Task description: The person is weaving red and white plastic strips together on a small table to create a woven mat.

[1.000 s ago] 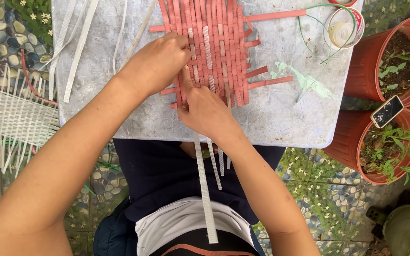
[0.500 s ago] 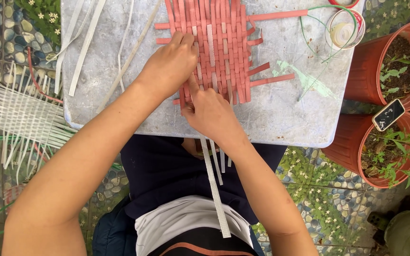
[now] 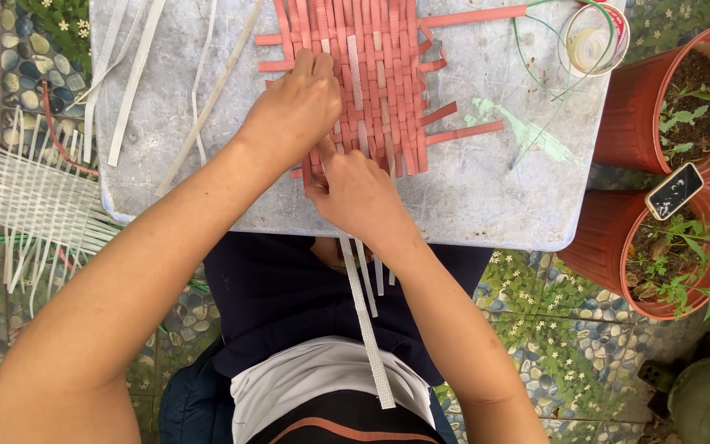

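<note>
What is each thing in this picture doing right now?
left hand: pressing down on the red woven mat.
right hand: pinching strips at the mat's near edge.
red woven mat: flat on the table, partly woven, ends loose.
white strip: hanging off the table's edge over the lap.
white woven mat: lying on the ground.
tape roll: flat on the table corner.
phone: resting on the pot rim.

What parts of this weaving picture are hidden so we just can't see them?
Head view, the only one:
- Top of the red woven mat: cut off by the picture's top edge.
- Mat's near left corner: covered by the left hand and right hand.
- Right hand's fingertips: tucked under the hand, so its grip can't be seen.
- Phone screen on the flower pot: too small to make out.
- Tape roll: cut off at the top.
</note>
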